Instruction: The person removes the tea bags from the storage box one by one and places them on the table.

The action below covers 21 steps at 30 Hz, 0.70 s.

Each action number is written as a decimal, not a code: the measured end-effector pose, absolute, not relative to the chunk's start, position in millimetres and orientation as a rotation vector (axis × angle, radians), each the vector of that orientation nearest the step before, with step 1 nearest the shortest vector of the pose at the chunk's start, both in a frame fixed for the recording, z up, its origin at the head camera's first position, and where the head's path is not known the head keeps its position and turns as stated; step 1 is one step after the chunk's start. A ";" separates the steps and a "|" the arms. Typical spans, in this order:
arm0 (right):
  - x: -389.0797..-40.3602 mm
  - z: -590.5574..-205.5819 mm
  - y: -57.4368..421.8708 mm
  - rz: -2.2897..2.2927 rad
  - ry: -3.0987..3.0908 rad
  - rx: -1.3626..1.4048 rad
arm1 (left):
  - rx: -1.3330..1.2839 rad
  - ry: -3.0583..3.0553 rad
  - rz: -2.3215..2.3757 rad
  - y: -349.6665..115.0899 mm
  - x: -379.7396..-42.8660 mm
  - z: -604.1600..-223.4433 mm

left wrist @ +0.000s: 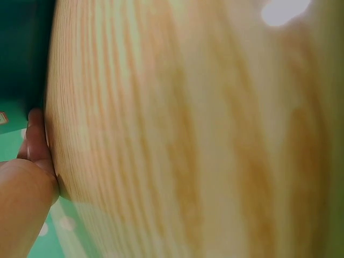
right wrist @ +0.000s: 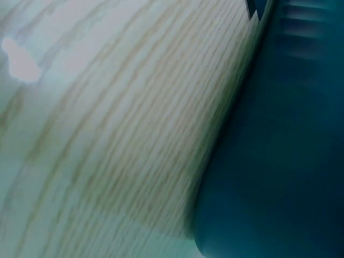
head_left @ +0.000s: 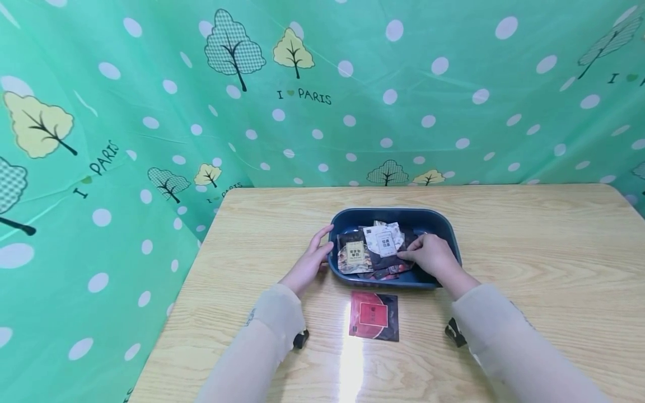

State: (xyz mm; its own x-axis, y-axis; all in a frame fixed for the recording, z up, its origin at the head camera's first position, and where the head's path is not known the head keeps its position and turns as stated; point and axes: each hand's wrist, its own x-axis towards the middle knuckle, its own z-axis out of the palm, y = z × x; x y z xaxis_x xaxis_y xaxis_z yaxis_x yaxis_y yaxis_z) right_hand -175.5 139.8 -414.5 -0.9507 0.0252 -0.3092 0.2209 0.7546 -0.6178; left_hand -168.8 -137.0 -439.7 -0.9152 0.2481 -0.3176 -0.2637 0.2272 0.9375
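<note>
- Fingertips (head_left: 403, 255) of the right hand (head_left: 434, 255) appear to pinch the right edge of a white-and-dark packet (head_left: 386, 244); the right wrist view shows only bin wall and wood, so the head view alone supports this.
- Left hand (head_left: 311, 259) rests against the outside of the bin's left end, thumb and fingers apart and fairly straight, touching its wall near the rim.
- Dark blue bin (head_left: 354, 220) sits between both hands; the white-and-dark packet lies in it, atop other packets.
- Beside it, at the bin's left, is a packet with a cream label (head_left: 355, 253); red packaging (head_left: 398, 269) peeps out below.
- Red-and-dark packet (head_left: 374, 317) lies flat on the wooden table (head_left: 544, 240), just in front of the bin (label sideways).
- Green cloth (head_left: 403, 134), printed with trees and dots, hangs behind.
</note>
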 end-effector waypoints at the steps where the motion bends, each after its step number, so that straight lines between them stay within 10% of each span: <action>1: -174.9 -414.1 139.9 -0.997 2.671 0.189 | -0.016 2.104 1.735 -136.8 -168.7 -439.8; 21: -154.8 -404.8 136.9 -1.277 2.915 0.042 | -0.017 2.097 1.747 -137.0 -167.7 -438.9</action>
